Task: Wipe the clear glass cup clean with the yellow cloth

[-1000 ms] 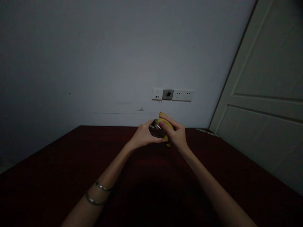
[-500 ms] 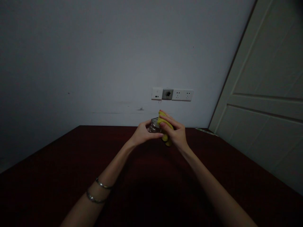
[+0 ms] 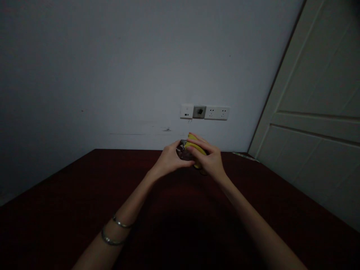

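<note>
In the middle of the head view, my left hand (image 3: 168, 160) is wrapped round a clear glass object (image 3: 182, 153), thumb below and fingers behind it. It looks like a small glass or jar, but my hands cover much of it. A yellow cloth (image 3: 194, 144) is bunched in my right hand (image 3: 212, 159) and pressed against the right side of the glass. Part of the cloth hangs below my right fingers. Both hands are held close together above the dark red tabletop (image 3: 174, 202).
Behind the table rises a pale wall (image 3: 135, 75) with scuff marks. A row of sockets (image 3: 216, 113) is fixed on it just beyond my hands. To the right stands a panelled door (image 3: 315, 112). A thin flat strip (image 3: 245, 156) lies at the table's back right edge.
The glass has turned slightly in my left hand. The cloth and my right fingers have shifted a little down and left over it.
</note>
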The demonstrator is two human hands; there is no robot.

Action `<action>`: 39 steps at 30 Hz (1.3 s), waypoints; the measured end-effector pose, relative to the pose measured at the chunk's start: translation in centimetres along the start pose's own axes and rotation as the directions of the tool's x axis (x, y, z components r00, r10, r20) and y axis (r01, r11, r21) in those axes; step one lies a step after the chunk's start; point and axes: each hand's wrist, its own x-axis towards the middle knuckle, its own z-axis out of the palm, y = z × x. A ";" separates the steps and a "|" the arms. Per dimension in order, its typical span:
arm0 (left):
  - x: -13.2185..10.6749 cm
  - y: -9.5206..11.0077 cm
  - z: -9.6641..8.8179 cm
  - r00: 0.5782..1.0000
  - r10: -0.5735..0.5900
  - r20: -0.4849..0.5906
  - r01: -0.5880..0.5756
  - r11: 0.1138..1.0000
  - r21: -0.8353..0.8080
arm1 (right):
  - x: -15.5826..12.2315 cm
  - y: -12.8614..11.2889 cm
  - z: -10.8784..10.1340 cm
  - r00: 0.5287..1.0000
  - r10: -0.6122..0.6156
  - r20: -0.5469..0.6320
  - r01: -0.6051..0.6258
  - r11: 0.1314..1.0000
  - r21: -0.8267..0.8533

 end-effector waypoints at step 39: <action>0.7 0.2 0.6 0.962 -0.263 0.069 0.259 0.814 -0.520 | -0.5 1.6 -0.1 0.993 -0.013 0.119 0.009 0.999 0.036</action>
